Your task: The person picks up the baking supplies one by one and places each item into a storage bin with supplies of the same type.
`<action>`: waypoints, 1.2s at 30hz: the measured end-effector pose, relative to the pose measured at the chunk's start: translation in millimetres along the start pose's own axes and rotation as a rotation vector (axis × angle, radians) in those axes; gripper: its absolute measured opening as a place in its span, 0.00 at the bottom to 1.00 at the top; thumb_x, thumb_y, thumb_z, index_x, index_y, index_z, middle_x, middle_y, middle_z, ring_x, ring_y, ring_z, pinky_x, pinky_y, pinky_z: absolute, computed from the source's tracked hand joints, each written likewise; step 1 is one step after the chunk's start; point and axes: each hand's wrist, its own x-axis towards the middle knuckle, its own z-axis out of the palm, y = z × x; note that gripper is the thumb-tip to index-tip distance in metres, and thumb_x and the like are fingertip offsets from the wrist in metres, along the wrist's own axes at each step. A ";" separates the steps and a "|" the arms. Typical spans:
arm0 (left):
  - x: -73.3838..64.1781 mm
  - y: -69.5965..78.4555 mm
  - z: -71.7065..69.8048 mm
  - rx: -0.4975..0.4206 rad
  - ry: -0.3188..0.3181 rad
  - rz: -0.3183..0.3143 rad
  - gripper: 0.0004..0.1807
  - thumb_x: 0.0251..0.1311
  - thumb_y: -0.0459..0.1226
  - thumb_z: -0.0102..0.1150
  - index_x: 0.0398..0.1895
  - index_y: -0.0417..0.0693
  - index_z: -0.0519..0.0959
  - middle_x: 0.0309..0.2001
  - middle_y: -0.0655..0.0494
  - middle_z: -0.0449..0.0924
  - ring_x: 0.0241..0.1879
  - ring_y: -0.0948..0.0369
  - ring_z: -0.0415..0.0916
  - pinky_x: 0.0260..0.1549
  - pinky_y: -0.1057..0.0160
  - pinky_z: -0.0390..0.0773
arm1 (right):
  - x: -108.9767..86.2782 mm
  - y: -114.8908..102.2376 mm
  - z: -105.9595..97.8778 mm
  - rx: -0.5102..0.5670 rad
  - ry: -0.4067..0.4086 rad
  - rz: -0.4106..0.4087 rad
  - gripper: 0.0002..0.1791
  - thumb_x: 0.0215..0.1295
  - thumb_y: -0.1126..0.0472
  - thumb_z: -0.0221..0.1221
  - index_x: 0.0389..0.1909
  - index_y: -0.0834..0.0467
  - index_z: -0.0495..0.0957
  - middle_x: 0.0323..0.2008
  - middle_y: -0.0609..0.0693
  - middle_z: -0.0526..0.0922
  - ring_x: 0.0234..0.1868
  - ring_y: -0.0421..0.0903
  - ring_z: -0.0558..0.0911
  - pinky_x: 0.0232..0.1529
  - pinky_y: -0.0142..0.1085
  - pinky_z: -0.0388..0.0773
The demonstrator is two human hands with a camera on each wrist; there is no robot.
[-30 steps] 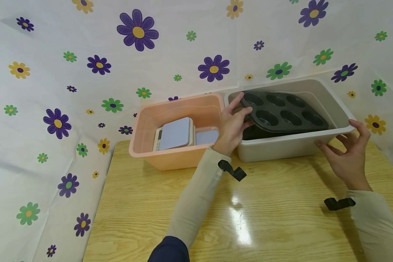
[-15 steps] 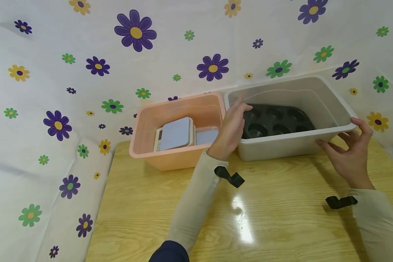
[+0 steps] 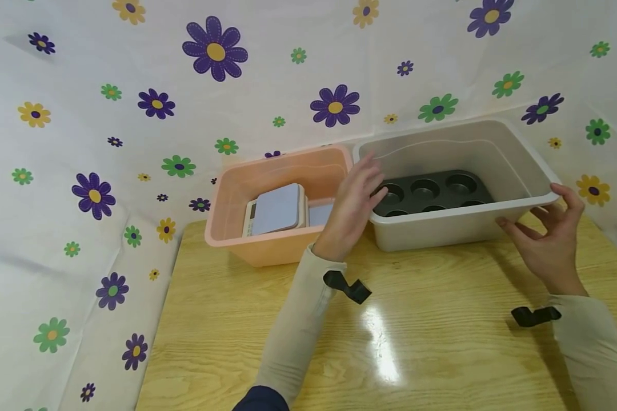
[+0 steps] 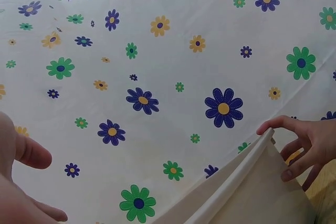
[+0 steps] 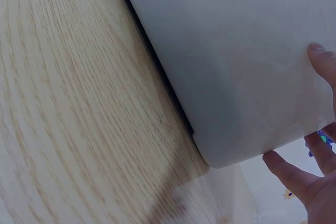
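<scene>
A dark six-cup-style muffin pan (image 3: 444, 198) lies inside the grey bin (image 3: 442, 231), low down; its near row of cups is partly hidden by the bin's front wall. My left hand (image 3: 351, 202) hovers by the bin's left end, fingers extended and holding nothing. In the left wrist view that same hand shows its thumb (image 4: 34, 154) apart from the other fingers. At the bin's front right corner my right hand (image 3: 550, 240) grips the rim, thumb against the outer wall. The right wrist view shows its fingers (image 5: 289, 174) around the bin's side.
Left of the grey bin stands a peach bin (image 3: 267, 251), holding a kitchen scale (image 3: 277, 210) and another pale flat item (image 3: 320, 215). Both sit at the back of the wooden table (image 3: 421, 319), against a flowered cloth backdrop (image 3: 267, 68).
The muffin pan has gone from tilted near the rim down into the grey bin. My left hand has let go of it and drawn back leftward. The right hand has stayed at the corner.
</scene>
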 end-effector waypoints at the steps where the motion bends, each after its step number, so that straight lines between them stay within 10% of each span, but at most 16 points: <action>1: -1.0 0.1 -1.4 -0.001 0.008 0.003 0.31 0.87 0.39 0.43 0.89 0.50 0.56 0.87 0.51 0.59 0.86 0.50 0.59 0.85 0.49 0.65 | 0.1 -0.1 -0.2 -0.002 0.000 -0.004 0.55 0.59 0.88 0.63 0.82 0.50 0.54 0.77 0.53 0.69 0.68 0.45 0.79 0.55 0.21 0.82; 21: -21.7 9.9 -28.2 0.047 0.052 0.058 0.31 0.86 0.39 0.44 0.88 0.47 0.58 0.83 0.42 0.68 0.82 0.45 0.68 0.81 0.45 0.70 | 2.3 -2.1 2.6 -0.106 0.044 0.083 0.56 0.62 0.84 0.65 0.83 0.44 0.53 0.76 0.49 0.68 0.71 0.47 0.76 0.51 0.17 0.81; 24: -23.1 8.1 -28.1 0.060 0.045 0.067 0.32 0.85 0.38 0.45 0.88 0.47 0.57 0.83 0.41 0.67 0.81 0.44 0.68 0.81 0.44 0.71 | 2.4 -5.7 1.5 -0.163 0.056 0.136 0.57 0.64 0.80 0.67 0.83 0.40 0.51 0.78 0.46 0.65 0.75 0.47 0.71 0.63 0.24 0.81; 29: -28.8 5.1 -32.1 0.043 0.017 0.054 0.31 0.85 0.38 0.46 0.87 0.48 0.59 0.81 0.39 0.68 0.80 0.43 0.70 0.81 0.43 0.70 | -1.0 -9.1 -3.0 -0.318 0.079 0.161 0.56 0.65 0.70 0.71 0.84 0.36 0.51 0.83 0.37 0.55 0.84 0.40 0.57 0.87 0.47 0.55; 36: -44.3 4.2 -47.9 0.021 -0.013 0.072 0.30 0.86 0.37 0.43 0.87 0.46 0.60 0.82 0.36 0.65 0.81 0.40 0.67 0.83 0.42 0.68 | -5.7 -6.5 -10.9 -0.469 0.015 -0.087 0.60 0.60 0.42 0.76 0.86 0.51 0.53 0.89 0.45 0.42 0.90 0.46 0.37 0.90 0.56 0.32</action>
